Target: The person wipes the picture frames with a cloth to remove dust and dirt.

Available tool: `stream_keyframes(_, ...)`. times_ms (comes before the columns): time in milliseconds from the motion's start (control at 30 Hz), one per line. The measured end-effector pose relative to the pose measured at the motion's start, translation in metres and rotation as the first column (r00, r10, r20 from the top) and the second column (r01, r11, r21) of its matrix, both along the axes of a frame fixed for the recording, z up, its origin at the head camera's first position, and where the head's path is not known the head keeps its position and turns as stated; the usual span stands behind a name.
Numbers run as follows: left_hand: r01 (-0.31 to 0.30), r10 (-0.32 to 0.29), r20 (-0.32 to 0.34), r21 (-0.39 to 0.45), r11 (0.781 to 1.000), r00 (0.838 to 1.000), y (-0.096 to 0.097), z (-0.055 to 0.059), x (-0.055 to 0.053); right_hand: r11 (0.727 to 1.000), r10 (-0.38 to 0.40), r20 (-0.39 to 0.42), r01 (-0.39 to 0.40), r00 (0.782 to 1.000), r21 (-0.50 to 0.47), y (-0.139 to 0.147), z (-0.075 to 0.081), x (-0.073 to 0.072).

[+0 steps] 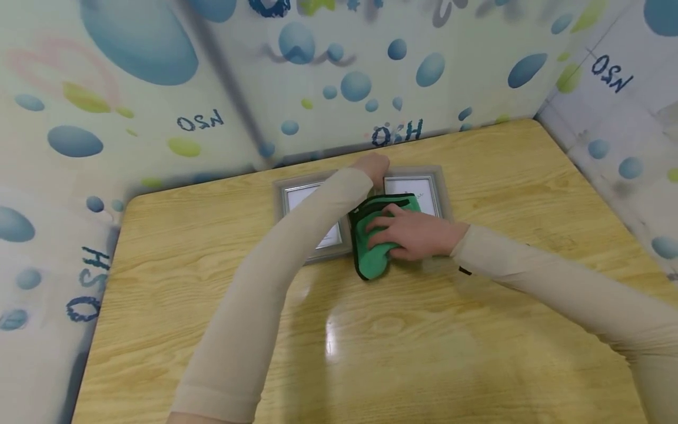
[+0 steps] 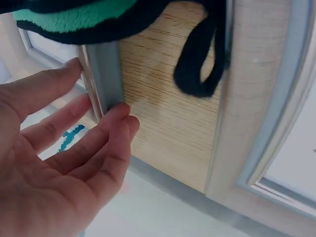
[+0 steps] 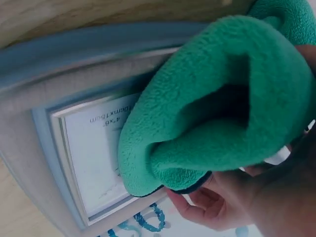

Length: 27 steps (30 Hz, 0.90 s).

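my left hand pinches rightmost grey rectangular picture frame near back edge of wood-grain worktop; nearer me, right hand (half curled) grips green, black-edged plush cloth.

A beige, close-fitting left sleeve is noted, banded at its upper end; a matching right sleeve is creased farther up. The left hand and right hand are left bare.

Two gray picture frames rest side by side on a wood-grain table.
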<state>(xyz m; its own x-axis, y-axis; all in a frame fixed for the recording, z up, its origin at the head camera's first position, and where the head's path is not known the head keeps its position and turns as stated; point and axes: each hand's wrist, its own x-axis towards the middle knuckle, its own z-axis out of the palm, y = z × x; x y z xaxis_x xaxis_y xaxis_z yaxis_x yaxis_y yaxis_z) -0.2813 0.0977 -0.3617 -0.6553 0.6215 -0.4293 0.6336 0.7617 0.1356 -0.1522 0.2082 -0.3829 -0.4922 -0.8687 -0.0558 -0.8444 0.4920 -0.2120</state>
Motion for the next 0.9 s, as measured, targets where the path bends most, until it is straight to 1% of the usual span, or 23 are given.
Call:
stream_keyframes(67,-0.010,0.010,0.004,-0.011,1.000,1.000,0.002,-0.003,-0.002,1.000,-0.002,0.007,0.002,1.000,-0.027,0.002,-0.002,-0.007)
stream_keyframes(167,-0.073,0.074,0.048,-0.021,0.997,0.996,0.008,-0.012,-0.009,0.998,-0.024,-0.012,0.023,1.000,-0.052,0.003,-0.006,-0.021)
stream_keyframes(267,-0.112,0.115,0.067,-0.047,0.993,0.991,0.014,-0.022,-0.017,0.998,-0.045,-0.027,0.043,0.999,-0.055,0.001,-0.008,-0.032)
stream_keyframes(300,-0.118,0.122,0.068,-0.057,0.991,0.990,0.015,-0.024,-0.019,0.998,-0.052,-0.035,0.050,0.998,-0.041,0.000,-0.009,-0.034)
stream_keyframes(367,-0.105,0.110,0.052,-0.083,0.991,0.993,0.016,-0.025,-0.022,0.998,-0.061,-0.046,0.061,0.997,-0.016,-0.001,-0.010,-0.034)
stream_keyframes(433,-0.093,0.097,0.041,-0.090,0.992,0.994,0.015,-0.023,-0.021,0.998,-0.055,-0.056,0.055,0.997,-0.002,-0.003,-0.010,-0.030)
stream_keyframes(467,-0.092,0.096,0.050,-0.081,0.992,0.994,0.013,-0.019,-0.018,0.999,-0.048,-0.060,0.048,0.997,0.006,-0.005,-0.010,-0.027)
stream_keyframes(533,-0.082,0.085,0.047,-0.061,0.995,0.995,0.009,-0.012,-0.013,0.999,-0.033,-0.061,0.034,0.998,0.020,-0.007,-0.010,-0.020)
stream_keyframes(667,-0.076,0.077,0.048,-0.031,0.997,0.996,0.006,-0.001,-0.004,0.997,0.015,-0.063,-0.010,0.998,0.077,-0.013,-0.007,-0.001)
stream_keyframes(800,-0.091,0.091,0.045,-0.001,0.996,0.995,0.006,-0.003,-0.004,0.991,0.078,-0.099,-0.067,0.992,0.113,-0.016,-0.006,0.017)
stream_keyframes(833,-0.094,0.094,0.042,0.008,0.996,0.995,0.005,-0.003,-0.004,0.991,0.088,-0.107,-0.076,0.990,0.112,-0.016,-0.006,0.020)
stream_keyframes(900,-0.104,0.103,0.033,0.018,0.994,0.994,0.005,-0.005,-0.004,0.992,0.083,-0.111,-0.071,0.990,0.102,-0.016,-0.006,0.023)
